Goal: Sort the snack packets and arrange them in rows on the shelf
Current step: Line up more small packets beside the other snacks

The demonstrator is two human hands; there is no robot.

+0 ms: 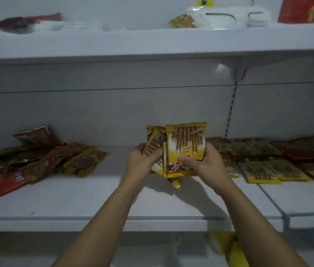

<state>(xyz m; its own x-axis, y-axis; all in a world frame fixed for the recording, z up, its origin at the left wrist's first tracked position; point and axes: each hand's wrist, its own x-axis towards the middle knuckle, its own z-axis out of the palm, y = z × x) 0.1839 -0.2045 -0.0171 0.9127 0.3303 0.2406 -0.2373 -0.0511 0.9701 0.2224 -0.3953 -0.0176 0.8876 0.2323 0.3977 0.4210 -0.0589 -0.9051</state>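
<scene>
Snack packets: yellow wafer-stick bundle, upright, held just above the middle of the shelf.

Head view: left hand grip curled round the rear packets. Right hand grip pinches the front one, thumb across its face. Unsorted heap at left, flat rows at right.

Risk: the bundle is fanned and one packet sags below it. Glossy film could probably slide free and drop.

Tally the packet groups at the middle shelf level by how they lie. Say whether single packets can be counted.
Loose heap of red and yellow packets, at the left: 1
Bundle of yellow wafer-roll packets, held by the left hand and the right hand: 1
Rows of flat packets, at the right: 1
Total: 3 groups
Single packets overlap too much to count.
</scene>
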